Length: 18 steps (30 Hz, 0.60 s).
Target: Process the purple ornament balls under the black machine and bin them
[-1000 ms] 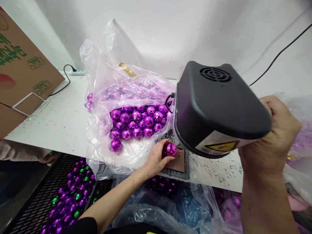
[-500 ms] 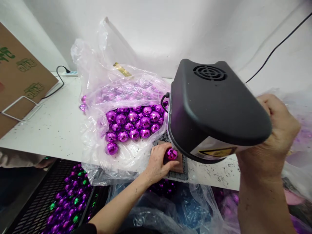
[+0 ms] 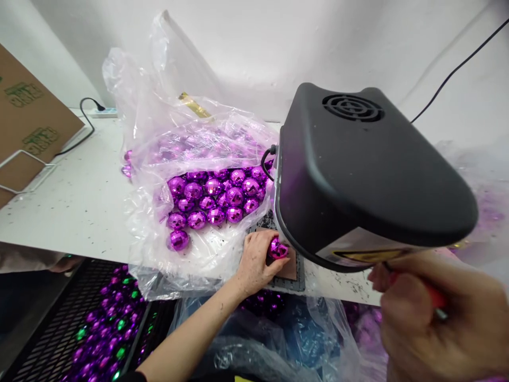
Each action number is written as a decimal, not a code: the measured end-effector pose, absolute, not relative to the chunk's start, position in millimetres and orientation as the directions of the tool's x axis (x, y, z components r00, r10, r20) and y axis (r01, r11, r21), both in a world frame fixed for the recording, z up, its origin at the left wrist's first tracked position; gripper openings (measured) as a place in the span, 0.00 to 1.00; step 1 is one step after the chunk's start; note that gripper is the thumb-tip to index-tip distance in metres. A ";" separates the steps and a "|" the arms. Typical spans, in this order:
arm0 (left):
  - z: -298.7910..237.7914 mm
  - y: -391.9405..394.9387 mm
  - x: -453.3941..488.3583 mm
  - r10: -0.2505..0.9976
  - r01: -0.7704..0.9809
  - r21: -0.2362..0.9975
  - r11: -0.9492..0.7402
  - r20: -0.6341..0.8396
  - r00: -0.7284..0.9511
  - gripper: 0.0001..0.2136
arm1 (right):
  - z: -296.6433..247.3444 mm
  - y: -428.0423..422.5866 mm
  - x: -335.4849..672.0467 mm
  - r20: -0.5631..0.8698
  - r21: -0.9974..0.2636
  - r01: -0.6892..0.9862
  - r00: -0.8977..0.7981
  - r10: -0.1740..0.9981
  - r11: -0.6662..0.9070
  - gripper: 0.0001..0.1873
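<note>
My left hand is closed on a faceted purple ball and holds it on a small brown pad under the black machine head. Low at the right, my right hand is wrapped round a red handle below the machine. A clear plastic bag full of several purple balls lies open just left of my left hand.
A cardboard box stands at the far left of the white table. A power strip and cable lie at the back. Below the table edge a black crate holds purple and green balls, beside more plastic bags.
My right hand has come down from the machine's right side to the red handle below it. My left hand has pushed the ball further under the machine head.
</note>
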<state>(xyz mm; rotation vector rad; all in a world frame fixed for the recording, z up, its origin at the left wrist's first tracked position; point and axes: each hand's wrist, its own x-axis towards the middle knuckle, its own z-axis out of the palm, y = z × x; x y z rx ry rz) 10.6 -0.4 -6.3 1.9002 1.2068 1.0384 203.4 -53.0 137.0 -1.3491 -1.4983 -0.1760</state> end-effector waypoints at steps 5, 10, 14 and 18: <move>-9.8 -1.5 10.5 0.926 0.426 0.831 -0.358 0.259 0.274 0.20 | 106.0 -66.2 209.6 0.756 -0.439 0.774 0.044 0.653 0.456 0.03; -16.0 -1.8 10.6 0.934 0.428 0.838 -0.339 0.243 0.263 0.22 | 106.6 -64.5 209.5 0.735 -0.342 0.844 -0.035 0.678 0.414 0.10; -14.9 -1.5 9.2 0.929 0.396 0.853 -0.339 0.237 0.285 0.20 | 110.3 -60.2 208.4 0.765 -0.299 0.840 -0.072 0.639 0.453 0.09; -13.3 -1.5 8.2 0.925 0.396 0.851 -0.346 0.239 0.294 0.19 | 105.9 -57.1 210.9 0.773 -0.277 0.838 -0.097 0.627 0.471 0.07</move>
